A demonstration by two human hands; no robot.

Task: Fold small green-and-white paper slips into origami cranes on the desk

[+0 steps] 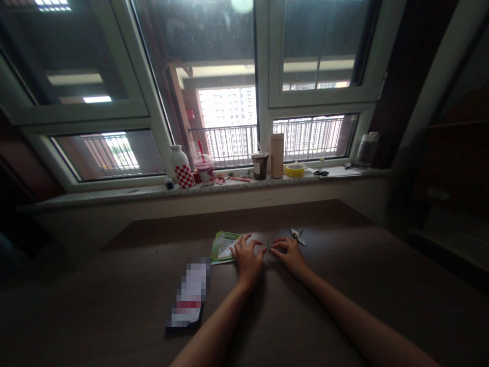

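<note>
Folded paper piece [268, 245] is sitting between the hands on the counter [344, 285], left hand [247, 256] and right hand [292, 253] both pinching it, equally near.

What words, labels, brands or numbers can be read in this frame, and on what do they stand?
No text can be read.
On the green packet under the left hand: print too small to read.
On the phone on the table: screen blurred out.
On the checked bottle, pink cup and brown cup on the sill: labels, if any, too small.
</note>
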